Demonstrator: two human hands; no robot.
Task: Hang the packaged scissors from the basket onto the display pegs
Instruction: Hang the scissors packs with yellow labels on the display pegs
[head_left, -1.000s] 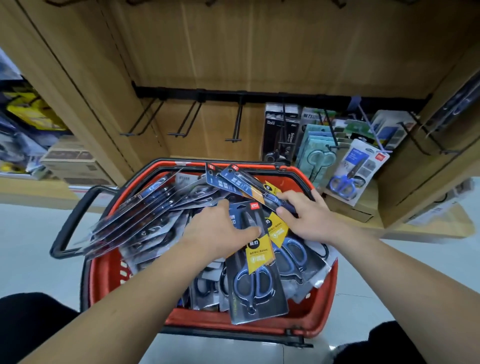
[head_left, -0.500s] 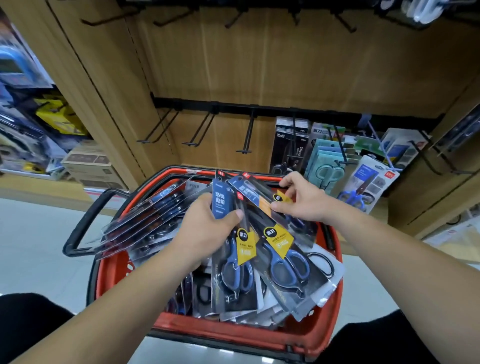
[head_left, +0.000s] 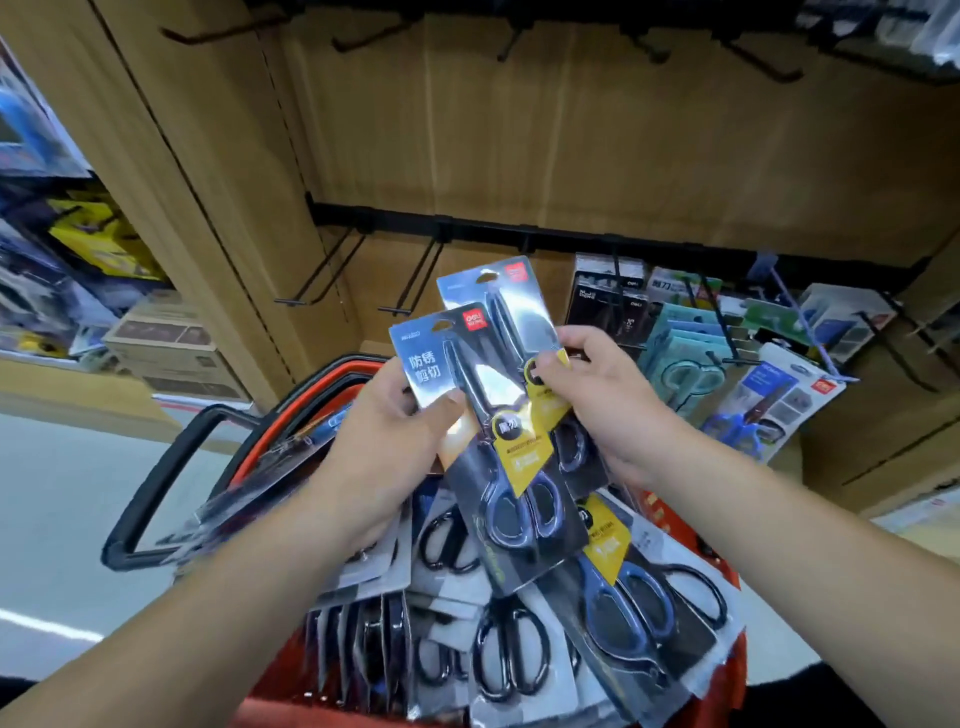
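Note:
Two dark packs of blue-handled scissors are raised above the red basket (head_left: 727, 680). My left hand (head_left: 395, 441) grips the front pack (head_left: 483, 426) at its left edge, thumb on the card. My right hand (head_left: 608, 400) pinches the rear pack (head_left: 511, 306), which stands just behind and to the right of the front one. Several more scissor packs (head_left: 519, 649) lie piled in the basket below. Empty black pegs (head_left: 317, 275) jut from a rail on the wooden back panel, straight behind the raised packs.
Hung scissor packs (head_left: 774, 405) and dark boxes (head_left: 602, 306) fill the pegs at right. The basket's black handle (head_left: 150, 493) folds out to the left. More empty pegs (head_left: 758, 62) line the top rail. Cardboard boxes (head_left: 166, 348) sit on the left shelf.
Both hands have lifted the two scissor packs up out of the basket and turned them upright toward the pegs. The view has tilted upward and closer to the shelf.

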